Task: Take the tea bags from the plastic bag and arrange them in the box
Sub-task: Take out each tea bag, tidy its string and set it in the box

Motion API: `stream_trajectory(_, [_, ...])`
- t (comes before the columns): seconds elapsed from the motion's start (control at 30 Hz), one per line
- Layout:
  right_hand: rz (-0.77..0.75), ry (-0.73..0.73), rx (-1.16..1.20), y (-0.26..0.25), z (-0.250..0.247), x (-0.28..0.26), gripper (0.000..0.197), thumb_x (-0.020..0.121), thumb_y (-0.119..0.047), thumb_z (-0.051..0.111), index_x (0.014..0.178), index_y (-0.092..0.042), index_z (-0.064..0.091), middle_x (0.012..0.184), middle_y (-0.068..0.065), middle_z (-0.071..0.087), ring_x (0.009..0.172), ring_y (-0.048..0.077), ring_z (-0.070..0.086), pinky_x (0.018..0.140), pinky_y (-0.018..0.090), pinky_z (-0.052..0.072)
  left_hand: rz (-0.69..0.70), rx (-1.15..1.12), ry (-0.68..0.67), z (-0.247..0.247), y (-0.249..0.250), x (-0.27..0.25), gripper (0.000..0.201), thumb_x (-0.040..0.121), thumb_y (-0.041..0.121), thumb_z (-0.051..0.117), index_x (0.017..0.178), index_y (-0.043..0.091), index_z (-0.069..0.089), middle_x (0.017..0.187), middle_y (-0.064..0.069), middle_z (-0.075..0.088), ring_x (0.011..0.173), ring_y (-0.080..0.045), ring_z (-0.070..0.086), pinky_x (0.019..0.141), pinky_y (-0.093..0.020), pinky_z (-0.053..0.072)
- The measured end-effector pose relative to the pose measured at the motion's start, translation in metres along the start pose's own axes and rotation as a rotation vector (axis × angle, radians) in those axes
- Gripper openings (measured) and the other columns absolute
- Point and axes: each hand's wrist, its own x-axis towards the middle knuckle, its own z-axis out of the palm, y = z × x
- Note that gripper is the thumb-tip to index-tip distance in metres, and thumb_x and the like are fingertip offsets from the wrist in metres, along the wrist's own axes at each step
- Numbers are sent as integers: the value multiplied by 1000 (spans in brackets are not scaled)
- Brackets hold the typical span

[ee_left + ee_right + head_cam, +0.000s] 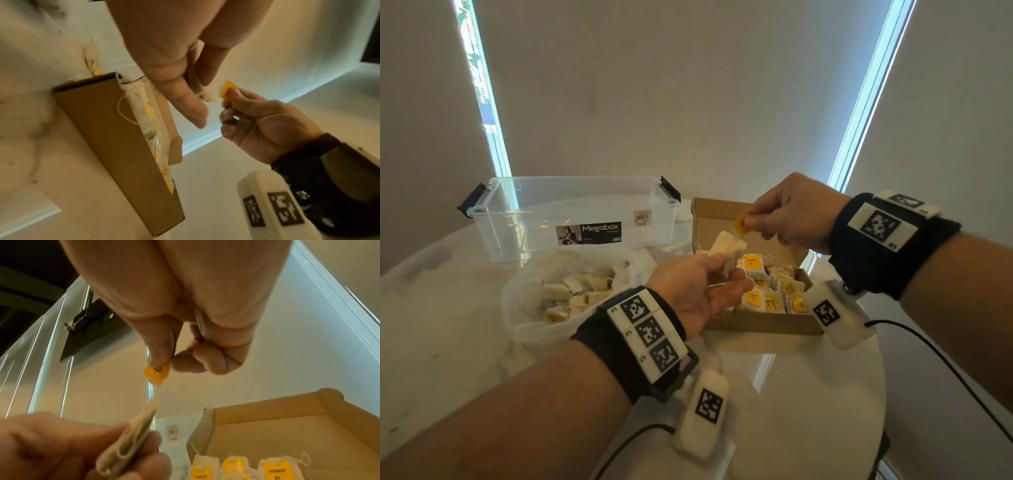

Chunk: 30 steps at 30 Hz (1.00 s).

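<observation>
Over the table [808, 394] our left hand [698, 291] grips a tea bag [727, 245], our right hand [791, 212] pinches its tag [741, 224]; tugging could snap the string.

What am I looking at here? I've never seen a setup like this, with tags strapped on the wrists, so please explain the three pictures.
No machine: a person works bare-handed, wearing a camera on the head and one on each wrist. The wide picture is from the head; the other two look along each hand. The left hand holds a tea bag; the right hand pinches its yellow tag. On the white table lie a plastic bag with more tea bags, an open cardboard box with bags already in rows, and a clear storage tub. The checkered squares are markers on the wrist straps.
</observation>
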Motion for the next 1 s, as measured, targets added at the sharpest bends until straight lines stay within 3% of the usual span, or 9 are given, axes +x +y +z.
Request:
stream_trajectory(0.1, [2,-39,66,-4,-5,-3,6,86,-31,77,90,-28,78,72,-3,74,63,10,62,70,30,56,34,-46,24,0,1,0,28,104,16,49,125,1,58,104,-17,70,82,-27,75,56,-27,60])
stream_trajectory(0.27, [-10,-114,-53,-4,5,3,18,77,-27,85,88,-20,72,72,-6,74,54,3,67,55,17,48,84,-30,-56,4,0,-7,21,101,11,51,116,2,63,96,-13,75,86,-24,75,61,-25,60])
stream_trajectory(0.4, [-17,-118,-97,-1,9,6,16,79,-31,83,88,-23,73,74,-7,74,57,3,67,61,19,49,111,-46,-89,0,0,-9,24,98,9,55,119,-2,61,106,-20,72,93,-28,74,69,-28,62])
stream_trajectory(0.57, [-69,-114,-147,-1,11,9,11,84,-40,76,79,-33,71,74,-12,70,69,6,64,70,24,49,127,5,-39,3,1,-5,25,99,12,55,119,-1,61,96,-16,74,82,-21,76,61,-24,60])
stream_trajectory(0.63, [-82,-146,-153,-1,11,11,11,86,-38,75,79,-31,70,75,-10,72,70,7,68,74,25,51,126,32,-4,6,1,-4,25,100,15,55,120,1,60,98,-15,73,77,-20,75,57,-24,59])
stream_trajectory(0.73, [-42,-186,-166,5,7,19,11,90,-31,73,83,-23,69,68,-10,74,60,2,70,69,22,51,104,239,47,3,0,-4,26,94,20,66,116,7,62,107,-14,71,74,-22,75,47,-24,53])
stream_trajectory(0.83, [48,-224,-304,19,0,33,9,89,-26,75,88,-19,69,67,-8,75,56,3,70,70,26,55,26,553,40,-8,-2,-8,22,84,14,77,104,12,66,100,-11,72,66,-21,72,44,-25,49])
stream_trajectory(0.93, [154,-351,-407,33,-3,45,8,86,-15,78,87,-18,71,68,-5,75,58,8,72,61,24,56,-77,649,-24,-14,-3,-11,14,83,10,78,94,12,69,98,-13,71,74,-24,72,54,-31,56])
stream_trajectory(1.0, [183,-404,-436,39,0,54,9,85,-13,79,88,-19,72,72,-3,77,60,8,73,62,25,60,-82,675,-36,-17,-2,-7,15,79,10,81,91,9,72,96,-14,73,83,-26,71,71,-37,62])
